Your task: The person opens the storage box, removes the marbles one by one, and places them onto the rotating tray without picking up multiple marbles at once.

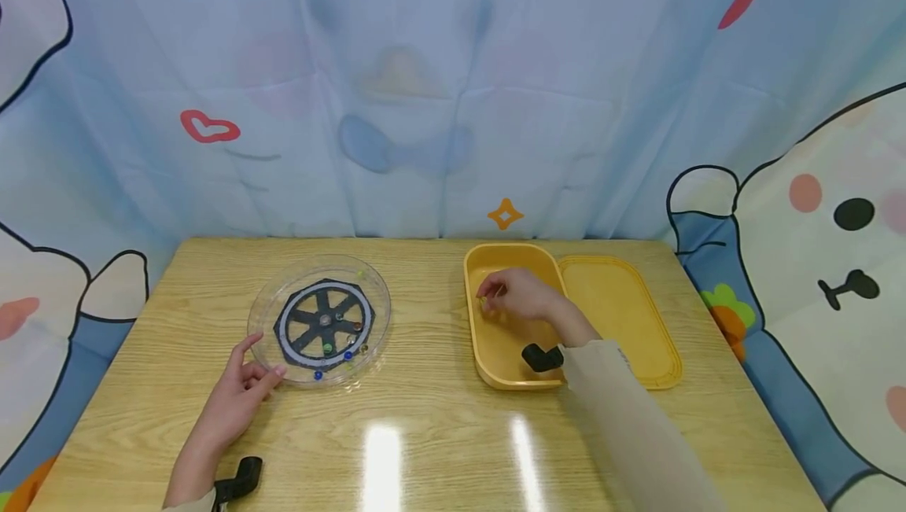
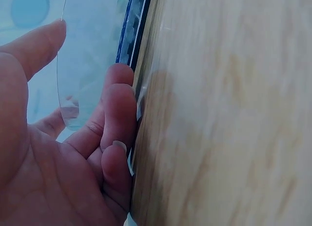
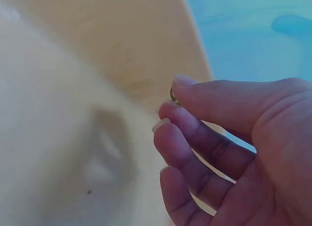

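Observation:
A clear round dish (image 1: 272,292) lies at the left of the table, with a dark spoked wheel pattern in its middle. Several small marbles, among them a blue marble (image 1: 318,375) and a green marble (image 1: 328,348), are in it. My left hand (image 1: 244,386) holds the dish's near-left rim, thumb and index finger at its wall (image 2: 80,55). Over at the right, my right hand (image 1: 520,294) is inside a yellow plastic box (image 1: 488,362). Its thumb and index fingertip pinch a small greenish marble (image 3: 173,95), mostly hidden by the fingertips.
A flat yellow lid (image 1: 616,307) lies against the box's right side, partly under the right sleeve (image 1: 630,418). Behind the wooden table (image 1: 425,418) hangs a blue printed curtain (image 1: 425,103). Each wrist carries a black camera mount.

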`<control>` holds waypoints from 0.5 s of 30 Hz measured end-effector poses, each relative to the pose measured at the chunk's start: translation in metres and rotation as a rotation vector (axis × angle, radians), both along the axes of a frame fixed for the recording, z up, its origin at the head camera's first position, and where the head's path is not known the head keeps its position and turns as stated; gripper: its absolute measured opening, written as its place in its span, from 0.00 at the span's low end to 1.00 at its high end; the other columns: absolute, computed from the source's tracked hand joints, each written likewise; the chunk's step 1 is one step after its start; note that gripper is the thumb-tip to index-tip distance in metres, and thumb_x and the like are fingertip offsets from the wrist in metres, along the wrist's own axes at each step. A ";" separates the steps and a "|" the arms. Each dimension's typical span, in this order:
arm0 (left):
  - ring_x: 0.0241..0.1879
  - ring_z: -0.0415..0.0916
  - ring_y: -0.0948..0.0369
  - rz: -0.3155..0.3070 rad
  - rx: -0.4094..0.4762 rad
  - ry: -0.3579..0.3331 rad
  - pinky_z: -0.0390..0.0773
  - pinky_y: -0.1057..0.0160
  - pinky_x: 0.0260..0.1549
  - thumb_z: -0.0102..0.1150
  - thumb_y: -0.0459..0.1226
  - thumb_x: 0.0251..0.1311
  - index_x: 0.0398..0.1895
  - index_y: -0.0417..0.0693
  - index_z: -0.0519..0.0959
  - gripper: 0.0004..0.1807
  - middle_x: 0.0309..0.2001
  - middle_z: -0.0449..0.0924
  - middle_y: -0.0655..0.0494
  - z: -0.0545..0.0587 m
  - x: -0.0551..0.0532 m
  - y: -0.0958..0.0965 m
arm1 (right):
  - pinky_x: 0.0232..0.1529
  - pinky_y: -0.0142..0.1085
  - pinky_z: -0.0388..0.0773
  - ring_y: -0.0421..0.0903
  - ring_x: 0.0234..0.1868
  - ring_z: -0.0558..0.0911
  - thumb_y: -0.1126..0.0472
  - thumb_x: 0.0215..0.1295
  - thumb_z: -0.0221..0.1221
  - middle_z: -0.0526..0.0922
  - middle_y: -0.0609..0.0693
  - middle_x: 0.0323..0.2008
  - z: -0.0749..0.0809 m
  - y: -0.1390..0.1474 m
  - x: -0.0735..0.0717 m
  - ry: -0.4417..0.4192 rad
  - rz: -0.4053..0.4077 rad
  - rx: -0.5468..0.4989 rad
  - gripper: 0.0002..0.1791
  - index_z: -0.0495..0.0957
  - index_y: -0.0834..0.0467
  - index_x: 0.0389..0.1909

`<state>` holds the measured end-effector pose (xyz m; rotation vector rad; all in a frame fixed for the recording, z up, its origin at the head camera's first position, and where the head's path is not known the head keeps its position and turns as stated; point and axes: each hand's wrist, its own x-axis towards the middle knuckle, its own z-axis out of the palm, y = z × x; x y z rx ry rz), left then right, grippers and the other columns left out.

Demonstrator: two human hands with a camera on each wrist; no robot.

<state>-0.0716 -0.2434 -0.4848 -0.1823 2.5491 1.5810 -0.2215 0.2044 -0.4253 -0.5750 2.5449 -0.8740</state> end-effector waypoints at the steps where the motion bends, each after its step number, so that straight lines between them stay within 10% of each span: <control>1: 0.24 0.65 0.62 -0.001 0.001 0.000 0.66 0.63 0.27 0.58 0.47 0.71 0.79 0.46 0.45 0.43 0.30 0.76 0.50 0.000 0.000 0.000 | 0.41 0.39 0.75 0.43 0.34 0.79 0.66 0.68 0.62 0.83 0.45 0.34 0.003 -0.001 0.002 0.017 0.003 -0.001 0.06 0.83 0.60 0.43; 15: 0.25 0.66 0.61 -0.018 -0.004 -0.002 0.66 0.63 0.27 0.57 0.49 0.71 0.79 0.45 0.43 0.44 0.30 0.75 0.50 0.002 0.002 0.000 | 0.41 0.40 0.76 0.44 0.39 0.79 0.63 0.68 0.64 0.83 0.45 0.38 0.018 -0.053 0.024 0.207 -0.024 -0.181 0.08 0.83 0.59 0.46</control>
